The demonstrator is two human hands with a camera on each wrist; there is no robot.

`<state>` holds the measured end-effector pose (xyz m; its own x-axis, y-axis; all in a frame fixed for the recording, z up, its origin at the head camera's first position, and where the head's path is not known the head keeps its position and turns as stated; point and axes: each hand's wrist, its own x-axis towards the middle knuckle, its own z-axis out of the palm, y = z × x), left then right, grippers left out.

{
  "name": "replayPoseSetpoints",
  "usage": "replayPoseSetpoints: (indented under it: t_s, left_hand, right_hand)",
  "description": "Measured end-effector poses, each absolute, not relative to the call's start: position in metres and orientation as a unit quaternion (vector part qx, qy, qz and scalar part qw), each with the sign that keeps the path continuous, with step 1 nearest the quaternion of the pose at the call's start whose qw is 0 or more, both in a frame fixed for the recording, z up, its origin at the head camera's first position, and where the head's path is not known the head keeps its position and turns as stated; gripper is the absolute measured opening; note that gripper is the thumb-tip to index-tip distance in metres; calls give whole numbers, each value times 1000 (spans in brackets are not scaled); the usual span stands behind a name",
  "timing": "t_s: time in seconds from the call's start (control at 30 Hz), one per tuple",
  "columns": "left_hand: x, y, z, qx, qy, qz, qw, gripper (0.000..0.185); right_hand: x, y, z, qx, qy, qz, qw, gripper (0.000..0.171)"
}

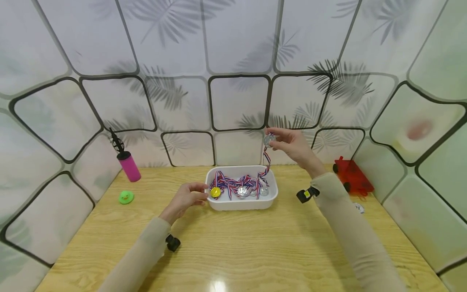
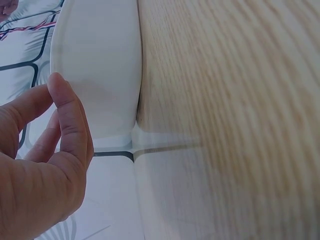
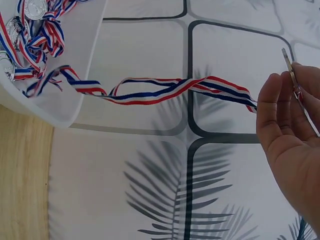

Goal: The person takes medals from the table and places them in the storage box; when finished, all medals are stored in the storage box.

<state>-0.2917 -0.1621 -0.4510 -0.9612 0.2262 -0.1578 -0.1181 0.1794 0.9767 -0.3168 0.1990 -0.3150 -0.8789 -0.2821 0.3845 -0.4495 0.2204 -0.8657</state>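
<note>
Above the right side of a white plastic tub (image 1: 240,206), my right hand (image 1: 293,148) pinches a silver medal (image 1: 269,140) between thumb and fingers. In the right wrist view the medal (image 3: 287,60) shows edge-on, and its red, white and blue ribbon (image 3: 150,95) stretches from the hand into the tub. My left hand (image 1: 187,198) holds the tub's left rim with its fingertips and thumb, as the left wrist view also shows. Inside the tub lie a gold medal (image 1: 215,192), several silver medals (image 1: 242,192) and tangled striped ribbons (image 1: 233,183).
A pink cylinder with a black top (image 1: 129,166) stands at the left back, a green duck toy (image 1: 126,197) nearer. At the right lie a red wheeled object (image 1: 352,178) and a small white item (image 1: 359,208). A patterned curtain (image 1: 237,101) hangs behind the wooden table (image 1: 237,251).
</note>
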Motion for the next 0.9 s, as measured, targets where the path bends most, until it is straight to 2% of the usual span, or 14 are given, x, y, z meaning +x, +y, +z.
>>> replayPoseSetpoints:
  t_s: [0.4,0.9]
  left_hand:
    - [-289,-163,-451,28,761,634,137,38]
    - [-291,-161,-447,26,759,636,135,38]
  right_hand:
    - [-332,189,-324,214,-795,565,47,42]
    - [-348,155,-340,227,-806,545,-35,46]
